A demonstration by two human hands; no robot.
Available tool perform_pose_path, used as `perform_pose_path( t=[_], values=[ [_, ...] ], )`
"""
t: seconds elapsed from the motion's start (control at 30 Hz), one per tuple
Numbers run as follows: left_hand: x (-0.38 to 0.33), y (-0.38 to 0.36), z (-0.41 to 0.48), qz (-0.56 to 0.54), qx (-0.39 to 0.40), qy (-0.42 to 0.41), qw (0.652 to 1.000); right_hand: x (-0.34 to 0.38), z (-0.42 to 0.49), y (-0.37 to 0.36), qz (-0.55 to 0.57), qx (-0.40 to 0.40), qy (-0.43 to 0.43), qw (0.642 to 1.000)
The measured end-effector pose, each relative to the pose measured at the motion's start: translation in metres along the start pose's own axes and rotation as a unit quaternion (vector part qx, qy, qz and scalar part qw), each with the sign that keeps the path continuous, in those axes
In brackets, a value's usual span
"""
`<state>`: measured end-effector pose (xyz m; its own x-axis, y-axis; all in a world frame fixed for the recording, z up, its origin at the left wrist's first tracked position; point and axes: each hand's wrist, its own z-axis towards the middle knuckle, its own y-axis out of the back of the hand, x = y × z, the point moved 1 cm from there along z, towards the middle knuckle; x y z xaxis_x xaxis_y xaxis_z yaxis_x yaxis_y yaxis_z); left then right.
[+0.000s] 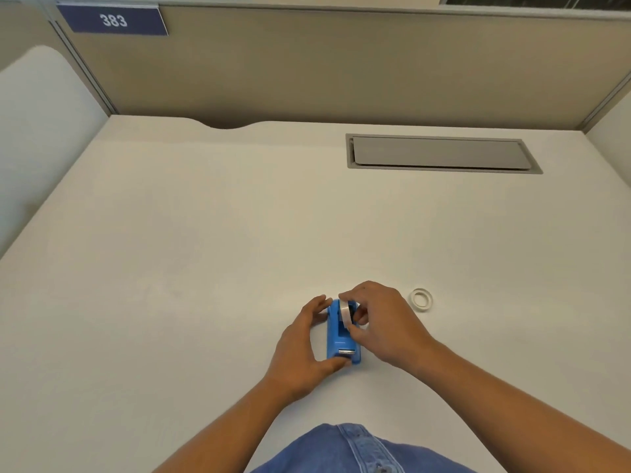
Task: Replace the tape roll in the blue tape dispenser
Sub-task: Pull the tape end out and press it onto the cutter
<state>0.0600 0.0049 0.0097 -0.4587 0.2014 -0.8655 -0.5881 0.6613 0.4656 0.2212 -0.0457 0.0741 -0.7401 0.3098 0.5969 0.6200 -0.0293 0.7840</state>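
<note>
The blue tape dispenser stands on the white desk, its metal cutter at the near end. My left hand grips it from the left, thumb at the near end and fingers at the far end. My right hand pinches a clear tape roll that stands upright in the dispenser's slot. A second tape roll, white and thin, lies flat on the desk a little to the right of my right hand.
A grey cable hatch is set into the desk at the back right. Beige partition walls close the desk at the back and sides, with a blue sign reading 383.
</note>
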Motion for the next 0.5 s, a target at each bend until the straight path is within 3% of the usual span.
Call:
perform_pose_path(
  t=[0.5],
  values=[
    [0.0003,-0.0001,0.0001,-0.01,-0.002,-0.006,1.0,0.0068,-0.0024,0.004,-0.053,-0.007,-0.038,0.998]
  ],
)
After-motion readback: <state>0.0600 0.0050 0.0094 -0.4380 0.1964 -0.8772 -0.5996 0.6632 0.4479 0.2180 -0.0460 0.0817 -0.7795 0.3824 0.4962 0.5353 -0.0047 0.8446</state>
